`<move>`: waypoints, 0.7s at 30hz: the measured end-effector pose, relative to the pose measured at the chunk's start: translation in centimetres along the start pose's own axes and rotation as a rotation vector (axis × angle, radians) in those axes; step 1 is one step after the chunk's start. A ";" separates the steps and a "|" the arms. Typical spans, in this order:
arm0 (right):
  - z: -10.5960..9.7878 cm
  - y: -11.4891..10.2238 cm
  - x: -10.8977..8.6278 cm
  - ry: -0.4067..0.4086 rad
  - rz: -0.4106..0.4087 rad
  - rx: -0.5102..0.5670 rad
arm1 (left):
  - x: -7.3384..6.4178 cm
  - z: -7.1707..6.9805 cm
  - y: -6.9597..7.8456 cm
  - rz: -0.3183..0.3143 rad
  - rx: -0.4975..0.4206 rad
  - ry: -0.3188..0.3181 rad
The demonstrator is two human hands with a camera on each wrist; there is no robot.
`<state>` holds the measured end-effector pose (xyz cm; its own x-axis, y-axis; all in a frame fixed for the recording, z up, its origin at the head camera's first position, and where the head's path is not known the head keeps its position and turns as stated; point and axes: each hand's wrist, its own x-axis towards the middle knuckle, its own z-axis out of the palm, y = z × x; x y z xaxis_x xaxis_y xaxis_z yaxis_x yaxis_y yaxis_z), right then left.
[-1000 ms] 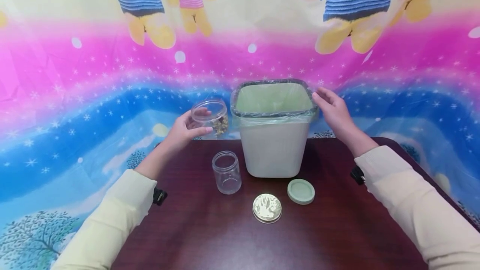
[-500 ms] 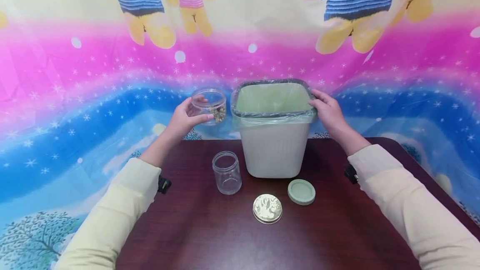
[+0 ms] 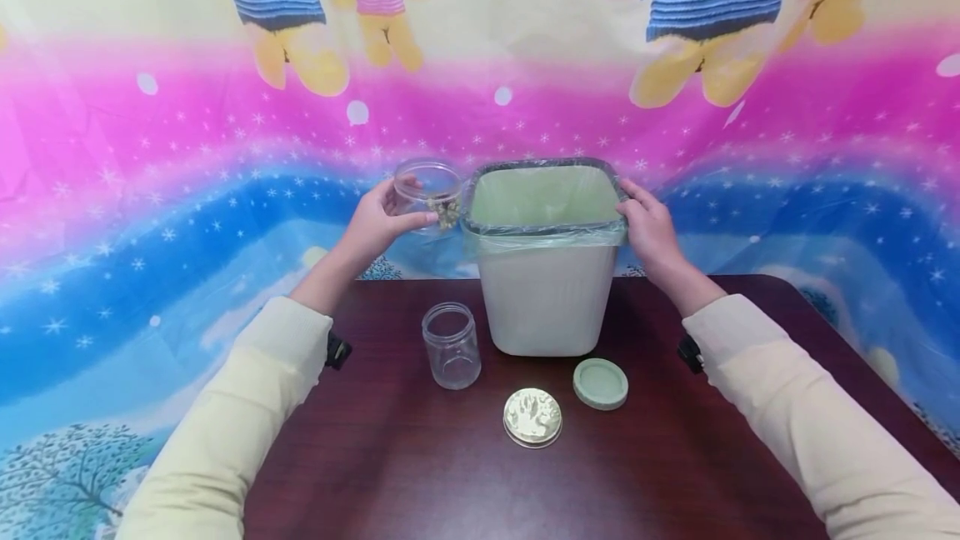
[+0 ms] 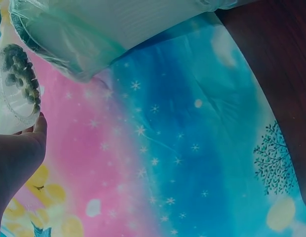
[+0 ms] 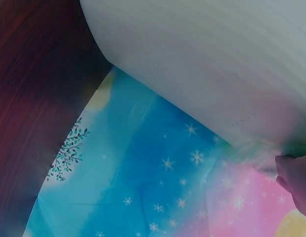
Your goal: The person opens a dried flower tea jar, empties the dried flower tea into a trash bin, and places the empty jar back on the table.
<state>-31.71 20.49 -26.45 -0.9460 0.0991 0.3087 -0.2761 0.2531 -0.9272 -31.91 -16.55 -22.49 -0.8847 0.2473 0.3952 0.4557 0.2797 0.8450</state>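
Note:
My left hand (image 3: 386,219) grips a clear plastic jar (image 3: 427,177) by its side, raised just left of the bin's rim and slightly tilted. Small greenish-brown pieces (image 4: 19,71) lie along one side within it; their kind cannot be made out. A white waste bin (image 3: 551,298), lined with a translucent green bag (image 3: 555,236), stands upright on the table. At the bin's right rim, my right hand (image 3: 651,227) pinches the edge, thumb outside. In the right wrist view only part of that hand (image 5: 295,180) shows, against the liner.
A second clear jar (image 3: 452,352) stands lidless on the dark wooden table (image 3: 390,473), left of the bin. In front lie a shiny gold-coloured lid (image 3: 532,417) and a pale green lid (image 3: 601,383). Behind the table hangs a printed cloth (image 3: 495,127).
The left hand has lifted the jar and brought it rightward, close to the bin's rim. My right hand has moved left from beside the bin and taken hold of its rim.

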 end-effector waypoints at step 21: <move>0.7 0.1 0.0 0.026 -0.006 0.045 | 2.4 0.8 1.6 -0.029 0.078 0.022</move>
<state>-31.88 19.86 -26.64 -0.9398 0.1224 0.3191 -0.2897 0.2101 -0.9338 -33.25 -14.78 -20.45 -0.8992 0.2181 0.3794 0.4354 0.3582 0.8259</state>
